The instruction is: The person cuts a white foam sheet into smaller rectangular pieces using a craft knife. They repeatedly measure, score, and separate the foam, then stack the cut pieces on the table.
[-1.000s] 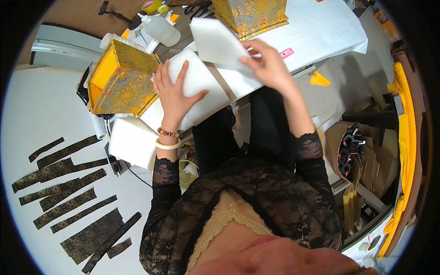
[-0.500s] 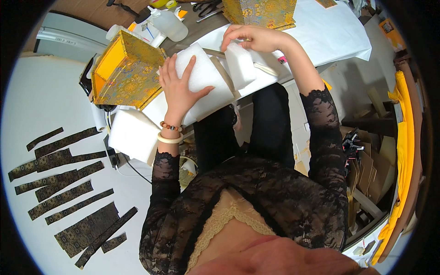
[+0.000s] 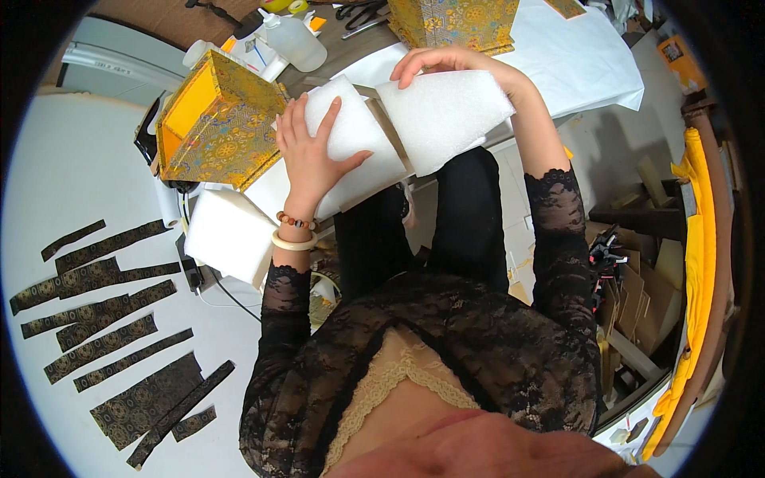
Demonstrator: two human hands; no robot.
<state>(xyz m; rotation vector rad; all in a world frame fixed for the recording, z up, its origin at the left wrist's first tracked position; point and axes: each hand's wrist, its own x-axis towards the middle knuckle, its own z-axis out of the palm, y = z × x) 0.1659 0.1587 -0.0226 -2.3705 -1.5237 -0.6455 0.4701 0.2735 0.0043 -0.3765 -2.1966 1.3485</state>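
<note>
My left hand (image 3: 309, 159) lies spread on a white foam block (image 3: 357, 131), fingers apart and thumb stretched to the right. With its fingers over the top edge, my right hand (image 3: 438, 60) grips a second white foam piece (image 3: 445, 119), whose broad face is turned up. Between the two pieces runs a narrow grey-brown strip (image 3: 388, 134), which looks like a board edge. To the left of my left hand a gold brocade box (image 3: 227, 131) with a yellow inside stands tilted. Another foam block (image 3: 231, 235) sits below it, beside my left wrist.
Dark patterned fabric strips (image 3: 103, 311) lie on the white table (image 3: 215, 382) at left. A squeeze bottle (image 3: 295, 44), scissors (image 3: 362, 12) and another brocade box (image 3: 454, 22) stand or lie at the back. Boards and scraps (image 3: 633, 303) crowd the right side.
My right hand has tipped its foam piece over, so its broad face now shows instead of a narrow side. My left hand has stayed on its block.
</note>
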